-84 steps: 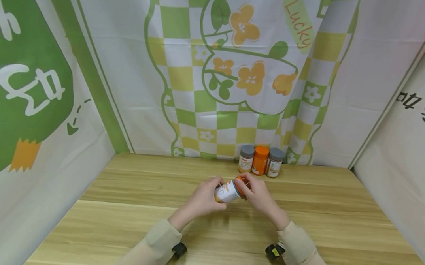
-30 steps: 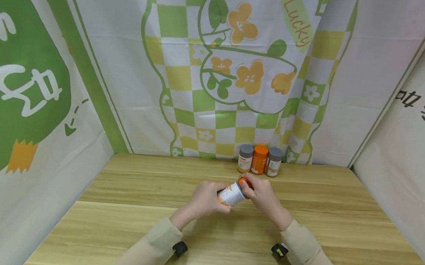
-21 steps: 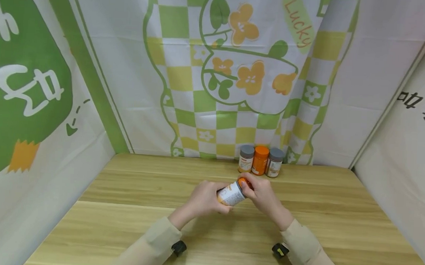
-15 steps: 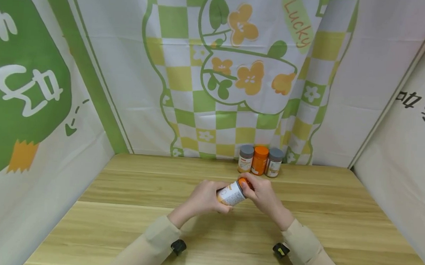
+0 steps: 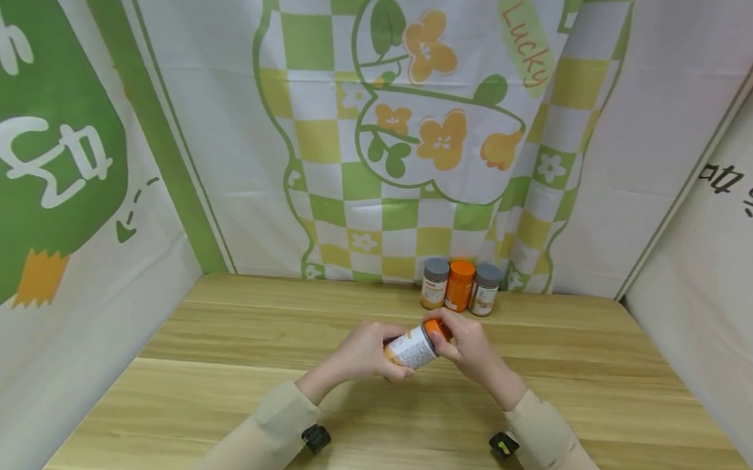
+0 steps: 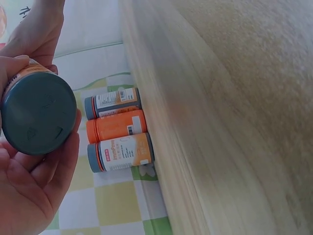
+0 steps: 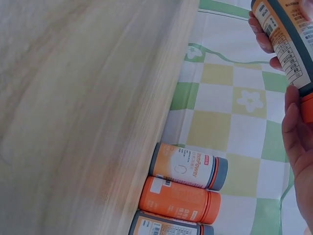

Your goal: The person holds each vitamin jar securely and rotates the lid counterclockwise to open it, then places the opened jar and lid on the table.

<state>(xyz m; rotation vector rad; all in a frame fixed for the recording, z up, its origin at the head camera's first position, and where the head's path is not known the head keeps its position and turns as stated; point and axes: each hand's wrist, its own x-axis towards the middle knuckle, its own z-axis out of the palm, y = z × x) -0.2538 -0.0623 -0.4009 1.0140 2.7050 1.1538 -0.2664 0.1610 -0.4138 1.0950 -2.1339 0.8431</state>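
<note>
A supplement bottle [image 5: 411, 348] is held tilted above the table, its orange cap [image 5: 435, 328] pointing up and right. It has a white and orange label and a grey band below the cap. My left hand [image 5: 365, 351] wraps round the lower body, thumb on the near side. With thumb and fingers, my right hand [image 5: 470, 348] grips the orange cap. The bottle's dark grey bottom [image 6: 39, 113] faces the left wrist camera, with the left fingers curled beneath. In the right wrist view, the bottle [image 7: 288, 44] shows its printed side, and part of the right hand is cut off.
Three similar bottles stand side by side at the table's back edge: one grey-capped [image 5: 434, 284], one all orange [image 5: 459, 286], one grey-capped [image 5: 485, 289]. The wooden table [image 5: 230, 404] meets a patterned cloth backdrop [image 5: 418, 146] behind them. Cloth walls rise at both sides.
Compared with the oldest frame, both hands and the bottle have shifted slightly right. The right hand has changed its angle on the cap, and its wrist sits farther right. The standing bottles stay put.
</note>
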